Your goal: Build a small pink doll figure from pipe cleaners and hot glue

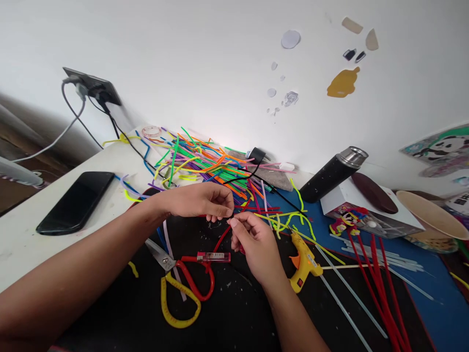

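Near the middle of the view, my left hand [201, 200] and my right hand [252, 237] meet fingertip to fingertip above the black mat [227, 308]. Thumb and fingers of each hand are pinched together; what lies between them is too small to make out. A red pipe cleaner [222, 238] runs just below the fingertips. Under the hands lie a small red-capped case [213, 256] and scissors [181, 288] with one red and one yellow handle. Right of my right hand sits a yellow glue gun [304, 264].
Colourful pipe cleaners [205, 161] are heaped along the wall. A black phone [76, 203] lies at the left. To the right are a black flask [333, 173], a white box [370, 208], clear glue sticks [395, 259] and red pipe cleaners [383, 288].
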